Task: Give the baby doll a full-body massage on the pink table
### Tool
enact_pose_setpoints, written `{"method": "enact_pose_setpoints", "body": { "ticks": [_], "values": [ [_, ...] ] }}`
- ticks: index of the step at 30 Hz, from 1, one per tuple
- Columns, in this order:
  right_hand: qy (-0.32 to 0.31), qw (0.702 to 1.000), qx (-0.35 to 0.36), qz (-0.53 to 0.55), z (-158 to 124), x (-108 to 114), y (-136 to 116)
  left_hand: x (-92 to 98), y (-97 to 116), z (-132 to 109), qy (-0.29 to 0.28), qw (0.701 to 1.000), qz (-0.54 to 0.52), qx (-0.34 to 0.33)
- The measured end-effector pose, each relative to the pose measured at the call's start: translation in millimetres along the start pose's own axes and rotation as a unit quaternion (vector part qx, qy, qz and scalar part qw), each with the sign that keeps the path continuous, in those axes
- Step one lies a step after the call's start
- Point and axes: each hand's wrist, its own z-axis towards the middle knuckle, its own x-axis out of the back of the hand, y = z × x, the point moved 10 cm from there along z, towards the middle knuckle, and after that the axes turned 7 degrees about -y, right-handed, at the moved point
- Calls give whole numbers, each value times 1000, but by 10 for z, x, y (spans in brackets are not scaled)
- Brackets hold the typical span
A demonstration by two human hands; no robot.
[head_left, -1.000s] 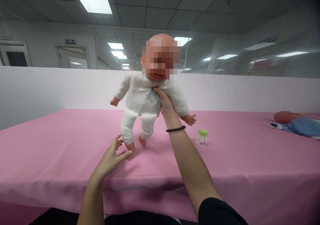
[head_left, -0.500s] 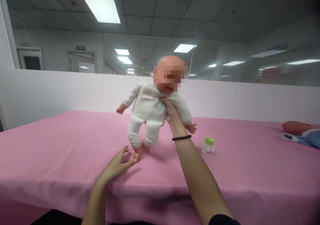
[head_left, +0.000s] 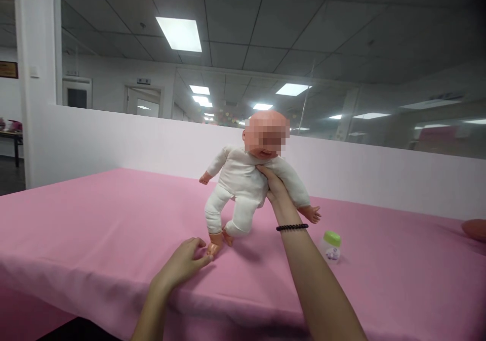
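A baby doll [head_left: 243, 179] with a white cloth body is held upright, leaning a little, above the pink-covered table. My right hand [head_left: 275, 184] grips its chest under one arm, thumb across the front; the other fingers are hidden behind the doll. My left hand [head_left: 186, 260] rests low by the doll's feet, fingers apart, with the thumb tip close to one foot; whether they touch I cannot tell. The doll's feet hang at or just over the cloth. Beside my right forearm stands a small clear jar [head_left: 331, 247] with a green lid.
The pink cloth [head_left: 125, 219] covers the wide table and drapes over its front edge. At the right edge shows part of another doll's head [head_left: 474, 228]. A low white wall [head_left: 152, 138] with glass above it runs along the back. A doorway opens at far left.
My view has turned left and tilted, so the scene sits further right and lower. The doll stays in my right hand, and my left hand remains near its feet.
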Motion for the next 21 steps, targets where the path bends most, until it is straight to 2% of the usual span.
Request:
{"method": "enact_pose_setpoints", "body": {
  "ticks": [2, 6, 13, 18, 21],
  "values": [
    [22, 996, -64, 58, -13, 55, 218, 2, -7, -9, -1, 1000, -9, 2],
    [51, 992, -82, 75, 2, 106, 371, -9, -30, -14, -6, 1000, -24, 5],
    [27, 995, -66, 72, 16, 20, 321, 5, -93, -44, -3, 1000, -23, 19],
    [39, 994, -67, 74, -51, 14, 370, 158, -111, -151, 17, 999, 32, 33],
    [38, 996, -41, 64, -83, -34, 344, 215, -104, -225, 11, 999, -26, 42]
  ]
}}
